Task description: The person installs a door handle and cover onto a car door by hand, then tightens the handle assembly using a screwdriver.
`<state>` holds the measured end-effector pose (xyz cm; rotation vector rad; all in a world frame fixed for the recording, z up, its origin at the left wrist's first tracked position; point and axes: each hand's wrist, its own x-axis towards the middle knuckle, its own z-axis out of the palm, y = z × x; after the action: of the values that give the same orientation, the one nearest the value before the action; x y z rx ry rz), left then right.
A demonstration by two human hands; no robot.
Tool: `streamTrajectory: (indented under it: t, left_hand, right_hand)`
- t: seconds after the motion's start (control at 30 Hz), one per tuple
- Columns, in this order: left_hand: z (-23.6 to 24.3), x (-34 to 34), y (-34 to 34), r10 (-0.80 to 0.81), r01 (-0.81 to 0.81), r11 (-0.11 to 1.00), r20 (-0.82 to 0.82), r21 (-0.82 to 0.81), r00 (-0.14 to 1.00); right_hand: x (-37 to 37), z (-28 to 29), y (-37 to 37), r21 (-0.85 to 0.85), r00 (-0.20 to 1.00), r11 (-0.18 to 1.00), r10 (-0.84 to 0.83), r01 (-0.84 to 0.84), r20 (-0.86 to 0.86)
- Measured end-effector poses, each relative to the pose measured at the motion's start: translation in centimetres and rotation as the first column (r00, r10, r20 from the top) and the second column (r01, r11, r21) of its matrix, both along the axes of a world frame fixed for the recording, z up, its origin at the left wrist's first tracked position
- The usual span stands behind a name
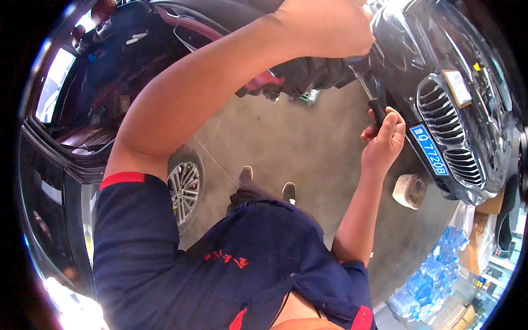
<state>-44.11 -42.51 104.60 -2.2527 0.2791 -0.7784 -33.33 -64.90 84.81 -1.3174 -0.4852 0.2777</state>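
Between the two dark vehicle bodies, your right hand [385, 144] holds a slim hand tool [377, 111] by its black handle. Fingers and thumb are wrapped around the handle; the grip is clamped on it. The metal shaft points up and slightly left, its far end near dark trim [316, 71] below your left hand. Whether the tip touches that trim cannot be told.

Your left arm crosses the upper view, bent at the elbow. Your left hand [333, 30] is at the top edge, above and left of the tool, with its fingers hidden; you cannot tell whether it grips anything.

To the right of the tool is a black car front [396, 82] with a slatted grille [438, 107] and a blue number plate [429, 149]. Below the plate, a pale block [410, 191] sits on the concrete floor [286, 137]. A spoked wheel [184, 187] shows at left.
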Motion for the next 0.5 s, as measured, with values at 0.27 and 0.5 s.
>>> streamTrajectory:
  t: [0.27,0.5]
  left_hand:
    - [-0.1,0.3,-0.1,-0.017,0.017,1.0,0.052,-0.001,0.999]
    - [-0.9,1.3,0.5,-0.105,0.09,0.993,0.2,0.081,0.974]
  right_hand:
    - [0.1,0.2,0.3,-0.026,0.999,0.999,0.03,-0.03,-0.023]
    - [-0.8,0.5,0.7,0.213,0.999,0.976,-0.037,0.041,-0.019]
